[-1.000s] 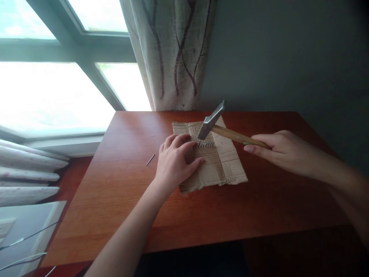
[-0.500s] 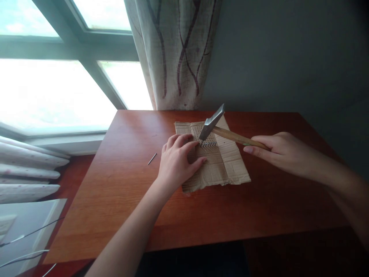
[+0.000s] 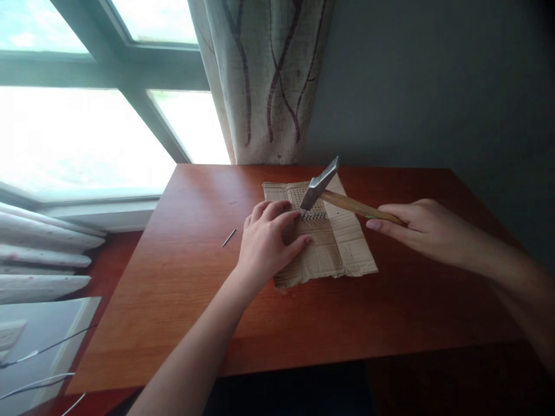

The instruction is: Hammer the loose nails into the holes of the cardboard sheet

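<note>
Gripping a hammer over nails, right hand; left hand on cardboard

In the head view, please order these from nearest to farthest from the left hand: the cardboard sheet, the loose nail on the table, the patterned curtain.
1. The brown corrugated cardboard sheet, directly under the left hand.
2. The small loose metal nail, on the table left of the hand.
3. The beige patterned curtain, hanging behind the table's far edge.
</note>
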`<state>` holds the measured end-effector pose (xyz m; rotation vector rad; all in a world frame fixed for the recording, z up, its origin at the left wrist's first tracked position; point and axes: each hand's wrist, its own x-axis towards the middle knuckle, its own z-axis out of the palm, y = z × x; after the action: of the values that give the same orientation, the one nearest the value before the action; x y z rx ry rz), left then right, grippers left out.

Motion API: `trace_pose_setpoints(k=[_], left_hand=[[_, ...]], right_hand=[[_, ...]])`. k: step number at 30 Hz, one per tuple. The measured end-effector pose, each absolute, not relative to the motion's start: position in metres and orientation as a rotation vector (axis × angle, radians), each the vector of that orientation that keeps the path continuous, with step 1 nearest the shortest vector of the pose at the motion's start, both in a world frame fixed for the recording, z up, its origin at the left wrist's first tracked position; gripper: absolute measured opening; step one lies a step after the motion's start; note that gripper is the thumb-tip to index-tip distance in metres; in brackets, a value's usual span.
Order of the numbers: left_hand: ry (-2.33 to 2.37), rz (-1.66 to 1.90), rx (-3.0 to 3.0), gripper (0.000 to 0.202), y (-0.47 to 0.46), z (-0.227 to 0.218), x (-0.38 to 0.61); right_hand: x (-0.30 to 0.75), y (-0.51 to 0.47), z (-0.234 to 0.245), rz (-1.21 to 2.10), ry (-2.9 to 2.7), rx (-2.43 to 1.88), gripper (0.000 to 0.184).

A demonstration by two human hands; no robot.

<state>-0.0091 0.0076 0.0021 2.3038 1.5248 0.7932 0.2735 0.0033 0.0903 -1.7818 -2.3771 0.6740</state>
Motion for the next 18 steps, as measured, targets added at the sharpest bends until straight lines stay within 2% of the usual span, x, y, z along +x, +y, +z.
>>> trace_pose_setpoints(k=[18], left_hand=[[1.517,0.810,2.298,0.039,0.0076,0.0006,-0.0095]], right_hand=[[0.2705,0.0032,0.0868,0.701,-2.402,-1.790,0.061]])
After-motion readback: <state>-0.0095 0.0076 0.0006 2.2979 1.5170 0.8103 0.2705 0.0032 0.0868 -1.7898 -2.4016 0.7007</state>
